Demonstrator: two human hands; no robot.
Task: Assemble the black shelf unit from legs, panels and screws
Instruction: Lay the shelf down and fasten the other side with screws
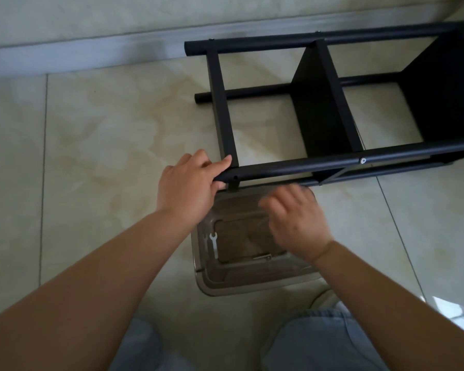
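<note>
The black shelf unit (332,103) lies on its side on the tiled floor (105,129), its long tubular legs running left to right and its panels standing on edge between them. The nearest leg (332,163) is the upper front tube; a silver screw (362,160) is set into it at the junction with the middle panel (316,103). A second panel (439,97) closes the unit toward its right end, and a narrow end rail (221,108) crosses between the legs near their left ends.

The left hand (188,188) grips the left end of the nearest leg, fingers curled over the top of the tube and thumb underneath. The right hand (295,223), blurred, hovers just below that leg with fingers loosely bent; whether it holds anything cannot be told.

Directly below the nearest leg, under the right hand, sits a clear plastic tray (252,279) on the floor. A small flat wrench (213,243) lies at the tray's left side. Beyond the shelf unit, a pale baseboard (91,54) meets the floor. Nearer than the tray are the person's knees in light blue jeans (319,344).
</note>
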